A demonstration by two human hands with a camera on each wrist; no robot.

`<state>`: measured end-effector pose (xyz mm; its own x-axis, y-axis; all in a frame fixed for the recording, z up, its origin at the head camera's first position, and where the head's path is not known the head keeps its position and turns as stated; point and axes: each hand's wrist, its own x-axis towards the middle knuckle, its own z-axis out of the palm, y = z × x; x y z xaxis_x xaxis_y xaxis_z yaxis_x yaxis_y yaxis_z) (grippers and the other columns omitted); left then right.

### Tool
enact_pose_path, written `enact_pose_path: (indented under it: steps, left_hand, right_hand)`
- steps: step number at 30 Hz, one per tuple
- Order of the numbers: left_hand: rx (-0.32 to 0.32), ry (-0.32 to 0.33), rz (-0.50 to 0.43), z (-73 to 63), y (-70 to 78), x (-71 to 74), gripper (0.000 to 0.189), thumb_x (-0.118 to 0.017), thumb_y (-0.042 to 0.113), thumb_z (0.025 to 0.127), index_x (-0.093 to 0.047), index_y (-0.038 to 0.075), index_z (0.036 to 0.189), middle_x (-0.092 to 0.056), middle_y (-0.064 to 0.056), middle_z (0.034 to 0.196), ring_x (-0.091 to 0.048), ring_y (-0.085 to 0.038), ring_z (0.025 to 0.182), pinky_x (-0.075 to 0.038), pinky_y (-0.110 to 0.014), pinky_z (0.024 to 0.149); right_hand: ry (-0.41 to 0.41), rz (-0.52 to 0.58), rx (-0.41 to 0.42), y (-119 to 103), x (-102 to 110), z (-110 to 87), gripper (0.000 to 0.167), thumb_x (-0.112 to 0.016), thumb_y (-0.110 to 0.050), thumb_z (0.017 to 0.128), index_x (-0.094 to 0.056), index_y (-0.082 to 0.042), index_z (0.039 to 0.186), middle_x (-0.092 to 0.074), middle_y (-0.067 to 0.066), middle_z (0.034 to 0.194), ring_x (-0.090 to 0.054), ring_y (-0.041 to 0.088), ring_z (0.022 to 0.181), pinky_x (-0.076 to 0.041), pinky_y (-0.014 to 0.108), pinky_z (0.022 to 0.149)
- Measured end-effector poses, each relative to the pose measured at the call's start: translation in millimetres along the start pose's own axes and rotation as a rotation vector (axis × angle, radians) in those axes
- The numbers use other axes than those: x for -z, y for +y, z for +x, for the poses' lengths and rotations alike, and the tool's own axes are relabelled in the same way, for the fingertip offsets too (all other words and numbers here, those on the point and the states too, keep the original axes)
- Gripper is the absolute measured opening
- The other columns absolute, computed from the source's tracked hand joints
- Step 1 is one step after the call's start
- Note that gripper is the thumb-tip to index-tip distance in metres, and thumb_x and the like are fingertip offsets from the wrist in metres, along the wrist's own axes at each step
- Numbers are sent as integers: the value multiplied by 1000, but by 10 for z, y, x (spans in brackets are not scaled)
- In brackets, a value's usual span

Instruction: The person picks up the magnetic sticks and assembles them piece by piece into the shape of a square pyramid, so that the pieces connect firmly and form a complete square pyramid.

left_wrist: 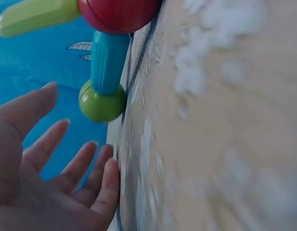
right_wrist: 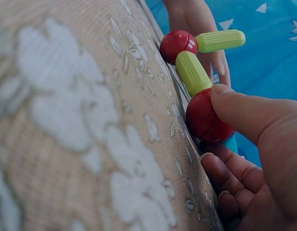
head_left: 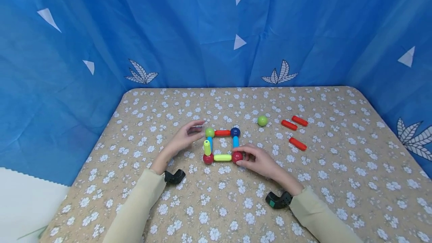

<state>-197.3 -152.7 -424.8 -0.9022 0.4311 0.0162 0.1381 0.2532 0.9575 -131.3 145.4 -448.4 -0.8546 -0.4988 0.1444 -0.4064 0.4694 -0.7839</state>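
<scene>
A small square of balls and rods lies near the middle of a flowered tablecloth, between the two hands. Its far corners are a green ball on the left and a dark blue ball on the right, joined by a red rod. The near corners are a left red ball and a right red ball, joined by a yellow-green rod. A left blue rod and a right blue rod form the sides. A second yellow-green rod stands up from the left red ball, its upper end free. The right hand holds the right red ball — thumb on one side, fingers curled at the other. The left hand is held wide, fingers spread and gripping nothing, just beside the green ball with a visible gap in the left wrist view. Beyond the square, to the right, sits a loose green ball; farther right lie three loose red rods, well apart from both hands. A blue curtain with white triangles and leaf prints hangs behind the table.
</scene>
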Motion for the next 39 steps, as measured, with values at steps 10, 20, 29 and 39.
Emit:
enact_pose_path:
  steps: [10, 20, 29, 39]
  left_hand:
    - [-86, -108, 121, 100, -49, -66, 37, -59, 7, 93, -54, -3, 127, -55, -17, 123, -52, -30, 109, -42, -43, 92]
    - [-80, -96, 259, -151, -7, -42, 32, -62, 11, 91, -61, 5, 123, -59, -8, 117, -57, -22, 99, -47, -36, 84]
    - [-103, -164, 252, -378, 35, -143, 31, -67, 10, 88, -63, 7, 119, -61, -4, 108, -58, -19, 92, -47, -35, 82]
    - [-168, -247, 250, -531, 373, -299, 31, -66, -3, 85, -61, -6, 115, -62, -17, 105, -58, -34, 93, -46, -49, 82]
  right_hand:
    - [-6, 33, 2, 10, -35, -11, 37, -67, -25, 88, -62, -19, 124, -55, -3, 105, -51, 13, 78, -46, 30, 65]
    - [106, 41, -33, 33, 20, 39, 36, -67, -11, 87, -62, -14, 123, -55, 2, 102, -52, 15, 78, -46, 29, 63]
    - [152, 44, -135, 118, 180, 303, 40, -65, -8, 89, -54, -3, 127, -63, 12, 106, -57, 19, 79, -46, 34, 66]
    - [114, -21, -155, 116, 212, 550, 37, -62, -14, 92, -57, -6, 128, -60, 12, 114, -55, 22, 88, -46, 36, 73]
